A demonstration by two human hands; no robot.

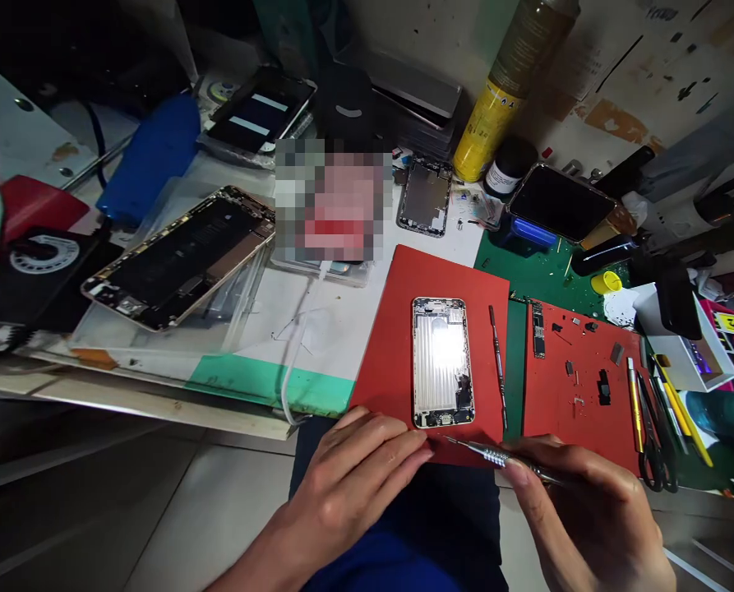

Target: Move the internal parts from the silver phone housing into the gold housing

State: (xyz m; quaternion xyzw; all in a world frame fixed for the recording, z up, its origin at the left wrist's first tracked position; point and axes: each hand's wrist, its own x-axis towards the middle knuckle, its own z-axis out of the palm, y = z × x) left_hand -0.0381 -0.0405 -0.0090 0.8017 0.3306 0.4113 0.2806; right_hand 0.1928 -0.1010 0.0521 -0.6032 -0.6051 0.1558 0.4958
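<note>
My right hand [594, 510] is closed around a slim precision screwdriver [496, 455] with a knurled metal grip. The screwdriver's thin tip points left, close to the fingertips of my left hand [367, 477]. That hand rests at the front edge of a red mat [391, 353], fingers stretched out side by side and the thumb hidden. Just beyond the fingertips, an opened phone housing [431, 362] lies on the mat, its bare metal inside reflecting bright light. To its right lies a thin metal pry tool [498, 366].
A second red mat [564, 403] at right carries a circuit board [537, 329] and several small parts. Scissors [650, 444] and pens lie beside it. At left is another opened phone [182, 263]. Behind stand a yellow spray can [487, 123] and a leaning phone [560, 201].
</note>
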